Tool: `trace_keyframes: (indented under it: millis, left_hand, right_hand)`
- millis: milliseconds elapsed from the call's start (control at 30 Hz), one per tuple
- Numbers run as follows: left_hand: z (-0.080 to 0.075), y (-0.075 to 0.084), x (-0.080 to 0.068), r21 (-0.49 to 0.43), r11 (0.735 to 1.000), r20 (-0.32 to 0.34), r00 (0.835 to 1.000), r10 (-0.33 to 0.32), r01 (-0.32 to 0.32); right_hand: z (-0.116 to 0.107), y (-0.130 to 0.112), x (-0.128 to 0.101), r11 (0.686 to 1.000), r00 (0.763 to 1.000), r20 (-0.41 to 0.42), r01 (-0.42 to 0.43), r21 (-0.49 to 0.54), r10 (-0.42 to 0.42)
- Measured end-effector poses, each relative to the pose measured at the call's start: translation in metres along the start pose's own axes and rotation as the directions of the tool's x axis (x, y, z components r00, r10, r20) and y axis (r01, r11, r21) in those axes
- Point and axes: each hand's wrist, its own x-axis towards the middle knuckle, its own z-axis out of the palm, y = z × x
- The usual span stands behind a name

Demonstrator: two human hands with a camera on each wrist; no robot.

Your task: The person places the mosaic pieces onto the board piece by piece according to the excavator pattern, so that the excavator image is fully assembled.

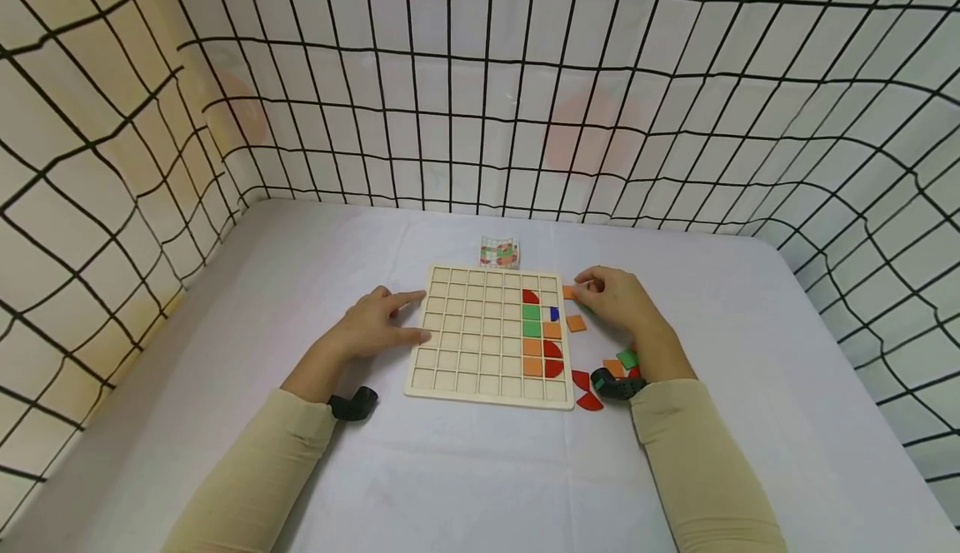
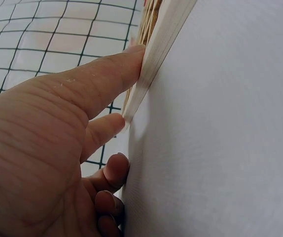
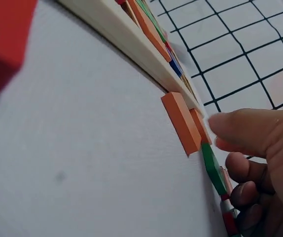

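Note:
A pale wooden grid board lies on the table. My left hand touches its left edge with thumb and index finger spread; the left wrist view shows the thumb against the board's side. At the right edge, my right hand is over loose tiles, fingertips beside an orange square tile. In the right wrist view the thumb is close to that tile, with the other fingers bent. A second orange tile lies nearer, and a green tile is partly under the hand.
Green, orange, red and blue-and-white pieces fill cells in the board's right columns, among them a green square. More loose pieces, including a red one, lie right of the board. A patterned card stands behind it. Black netting surrounds the table.

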Motion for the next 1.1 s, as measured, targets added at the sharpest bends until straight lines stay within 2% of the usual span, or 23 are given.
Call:
trace_keyframes:
  millis: [300,700,867,1100]
  left_hand:
    - [-0.001,0.003,-0.001,0.005,1.000,-0.005,1.000,-0.010,0.010]
    - [-0.001,0.004,0.000,0.009,1.000,-0.008,1.000,-0.006,0.006]
    - [-0.001,0.003,0.000,0.008,1.000,-0.008,1.000,-0.008,0.008]
    - [-0.001,0.004,-0.001,0.006,1.000,-0.006,1.000,-0.007,0.007]
  right_hand:
    - [-0.003,0.000,0.000,0.994,0.997,0.013,0.083,-0.077,-0.082]
    - [-0.004,0.003,-0.003,0.996,0.999,0.009,0.052,-0.068,-0.052]
    - [-0.005,-0.004,-0.006,0.998,0.999,0.013,0.050,-0.050,-0.049]
    - [0.002,-0.027,-0.009,0.994,0.993,0.062,0.104,-0.043,-0.101]
